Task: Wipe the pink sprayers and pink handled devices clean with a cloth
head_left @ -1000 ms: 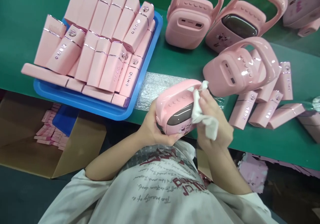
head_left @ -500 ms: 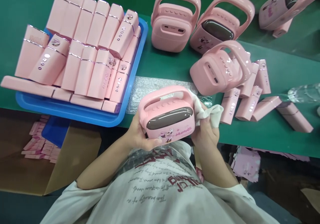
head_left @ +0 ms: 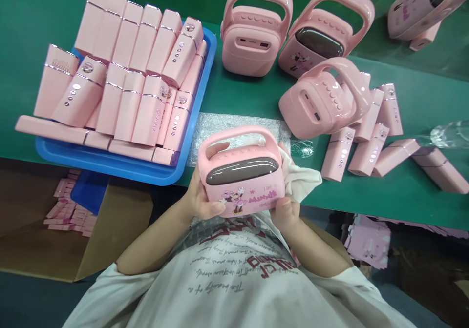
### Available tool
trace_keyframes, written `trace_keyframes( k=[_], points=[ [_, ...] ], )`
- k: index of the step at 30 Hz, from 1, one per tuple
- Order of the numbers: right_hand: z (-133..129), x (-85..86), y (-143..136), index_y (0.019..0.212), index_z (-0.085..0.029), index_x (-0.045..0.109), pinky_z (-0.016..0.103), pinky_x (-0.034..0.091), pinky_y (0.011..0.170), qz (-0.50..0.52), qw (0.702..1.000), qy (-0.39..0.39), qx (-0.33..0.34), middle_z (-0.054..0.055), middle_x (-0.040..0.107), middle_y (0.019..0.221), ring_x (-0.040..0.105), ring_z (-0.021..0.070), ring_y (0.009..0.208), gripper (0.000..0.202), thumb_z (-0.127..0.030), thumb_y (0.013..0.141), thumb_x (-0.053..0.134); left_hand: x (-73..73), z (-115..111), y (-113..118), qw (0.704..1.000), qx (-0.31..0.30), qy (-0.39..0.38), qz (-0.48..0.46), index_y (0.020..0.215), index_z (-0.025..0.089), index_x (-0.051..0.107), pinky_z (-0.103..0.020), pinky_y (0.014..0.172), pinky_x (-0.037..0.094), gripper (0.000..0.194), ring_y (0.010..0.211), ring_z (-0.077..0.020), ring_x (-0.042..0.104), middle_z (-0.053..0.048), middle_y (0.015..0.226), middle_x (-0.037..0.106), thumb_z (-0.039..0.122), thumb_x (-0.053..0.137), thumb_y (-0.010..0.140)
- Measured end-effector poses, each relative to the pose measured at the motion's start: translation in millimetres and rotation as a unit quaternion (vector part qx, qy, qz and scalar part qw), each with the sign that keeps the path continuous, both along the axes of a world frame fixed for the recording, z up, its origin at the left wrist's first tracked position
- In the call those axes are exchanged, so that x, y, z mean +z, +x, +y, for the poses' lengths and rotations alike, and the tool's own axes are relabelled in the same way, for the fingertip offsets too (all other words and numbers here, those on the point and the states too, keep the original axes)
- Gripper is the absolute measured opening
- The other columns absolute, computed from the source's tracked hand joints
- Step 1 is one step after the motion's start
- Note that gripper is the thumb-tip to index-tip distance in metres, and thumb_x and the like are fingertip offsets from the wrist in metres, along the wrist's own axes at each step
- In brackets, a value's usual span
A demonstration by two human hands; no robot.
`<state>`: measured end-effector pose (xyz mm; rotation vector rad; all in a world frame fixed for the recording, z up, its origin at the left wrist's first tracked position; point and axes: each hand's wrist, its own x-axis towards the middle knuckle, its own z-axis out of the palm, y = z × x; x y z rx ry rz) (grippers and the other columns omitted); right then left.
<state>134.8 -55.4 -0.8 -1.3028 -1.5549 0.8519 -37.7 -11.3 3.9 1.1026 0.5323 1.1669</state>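
In the head view I hold a pink portable speaker (head_left: 245,189) with a carry handle, a dark glossy front panel and a printed cartoon mouse, its front tilted up towards me. My left hand (head_left: 202,198) is closed round its left side, thumb on the lower front and fingers partly hidden behind. At the right side is my right hand (head_left: 287,213), closed, with its thumb at the lower corner and most fingers hidden. A white cloth (head_left: 303,177) is bunched between this hand and the speaker's side. Bubble wrap (head_left: 216,124) lies on the table just behind.
A blue tray (head_left: 161,174) at left is stacked with pink square sticks with chrome bands. Similar speakers (head_left: 252,50) stand at the back, and loose sticks (head_left: 339,154) lie right, near clear plastic (head_left: 452,135). A cardboard box (head_left: 113,225) sits below the green table (head_left: 366,198).
The speaker has turned to face me more squarely and shifted slightly left. My right hand has moved in from the cloth's outer part to the speaker's lower right corner.
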Motion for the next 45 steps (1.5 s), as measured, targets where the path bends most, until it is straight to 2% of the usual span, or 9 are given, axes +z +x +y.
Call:
trace_keyframes(
  k=[6,13,18,24,30,33,36,41,45],
  points=[
    [-11,-4.6,-8,0.156,-0.029,0.018,0.044,0.046,0.109,0.045,0.993,0.103,-0.025,0.009,0.04,0.152,0.045,0.0285,0.138,0.075,-0.062,0.092,0.04,5.1,-4,-3,0.998,-0.009,-0.06,-0.016,0.135,0.024,0.043,-0.05,0.101,0.049,0.081,0.123,-0.0363,0.058,-0.012,0.123,0.063,0.054,0.075,0.066],
    [-5,5.7,-7,0.156,-0.03,0.022,0.047,0.039,0.117,-0.004,0.98,0.197,-0.026,0.002,0.029,0.16,0.038,0.0319,0.143,0.07,-0.05,0.094,0.047,1.0,0,-7,1.0,0.002,-0.002,0.001,0.132,0.024,0.047,-0.045,0.098,0.052,0.077,0.116,-0.0333,0.061,-0.01,0.119,0.064,0.054,0.076,0.067],
    [4,24.4,-10,0.15,-0.03,0.039,0.046,0.039,0.117,-0.07,0.972,0.211,-0.082,0.001,0.039,0.155,0.04,0.0269,0.142,0.053,-0.03,0.098,0.044,-4.3,2,-3,0.996,0.058,0.051,0.054,0.133,0.024,0.049,-0.042,0.095,0.052,0.079,0.11,-0.0297,0.063,-0.01,0.122,0.061,0.054,0.078,0.066],
    [22,37.6,-4,0.142,-0.026,0.051,0.043,0.038,0.116,-0.209,0.929,0.304,0.031,0.005,0.066,0.129,0.055,0.0232,0.13,0.046,-0.031,0.097,0.049,-8.3,3,2,0.988,0.058,0.092,0.113,0.131,0.03,0.053,-0.047,0.096,0.053,0.082,0.112,-0.0328,0.063,-0.008,0.124,0.065,0.045,0.087,0.057],
    [34,27.9,-2,0.125,-0.027,0.065,0.044,0.039,0.116,0.056,0.989,0.126,-0.054,0.004,0.062,0.134,0.053,0.0237,0.133,0.033,-0.033,0.098,0.047,5.7,7,13,0.995,0.045,-0.089,0.018,0.125,0.024,0.056,-0.043,0.094,0.054,0.069,0.112,-0.0297,0.063,-0.009,0.124,0.065,0.049,0.08,0.066],
    [35,19.0,-15,0.123,-0.024,0.065,0.041,0.044,0.112,0.247,0.95,0.018,-0.189,0.005,0.064,0.129,0.055,0.0218,0.13,0.036,-0.041,0.096,0.049,12.6,6,19,0.985,0.039,-0.164,-0.023,0.126,0.023,0.056,-0.048,0.098,0.052,0.063,0.121,-0.0333,0.058,-0.01,0.126,0.064,0.065,0.058,0.08],
    [39,13.3,-22,0.122,-0.019,0.062,0.04,0.052,0.102,0.358,0.897,-0.078,-0.247,0.008,0.065,0.126,0.061,0.0224,0.121,0.045,-0.05,0.091,0.052,11.2,6,18,0.99,0.058,-0.127,0.003,0.126,0.025,0.057,-0.048,0.103,0.05,0.059,0.128,-0.0334,0.054,-0.008,0.127,0.063,0.065,0.055,0.083],
    [43,10.4,-5,0.116,-0.017,0.064,0.038,0.049,0.106,0.323,0.921,-0.137,-0.17,0.008,0.068,0.122,0.062,0.0229,0.12,0.047,-0.054,0.089,0.056,11.5,10,10,0.997,0.07,-0.024,0.033,0.133,0.027,0.051,-0.045,0.111,0.043,0.064,0.135,-0.0318,0.046,-0.008,0.144,0.05,0.06,0.066,0.08],
    [35,9.7,2,0.12,-0.017,0.064,0.038,0.05,0.104,0.178,0.972,-0.05,-0.147,0.009,0.067,0.121,0.06,0.0236,0.122,0.044,-0.05,0.097,0.045,20.9,8,12,0.995,0.087,-0.053,0.004,0.132,0.024,0.052,-0.04,0.098,0.052,0.067,0.123,-0.0296,0.058,-0.011,0.135,0.058,0.063,0.065,0.08]
  ],
)
